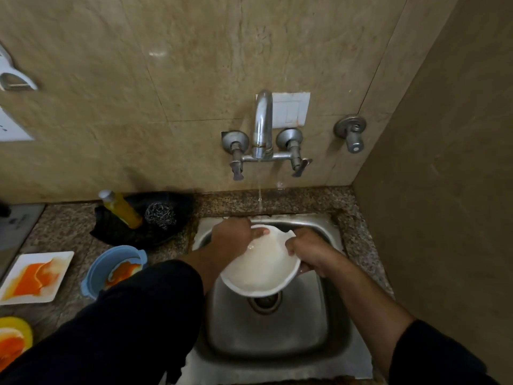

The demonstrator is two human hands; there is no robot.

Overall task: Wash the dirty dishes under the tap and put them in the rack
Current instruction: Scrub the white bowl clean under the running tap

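Observation:
A white bowl [262, 269] is held tilted over the steel sink [277, 343], above the drain. My left hand [231, 238] grips its far left rim with the thumb inside. My right hand [308, 252] holds the right rim, fingers curled over the edge. A thin stream of water falls from the tap [262, 126] onto the bowl's far edge. On the counter to the left wait a blue bowl [111, 269], a white square plate [34, 276] and a yellow plate [14, 340], all smeared with orange sauce. No rack is in view.
A black tray [138, 218] behind the blue bowl holds a yellow soap bottle [122, 208] and a steel scrubber [161, 215]. A second valve [351, 132] sticks out of the wall at the right. A side wall closes the right of the sink.

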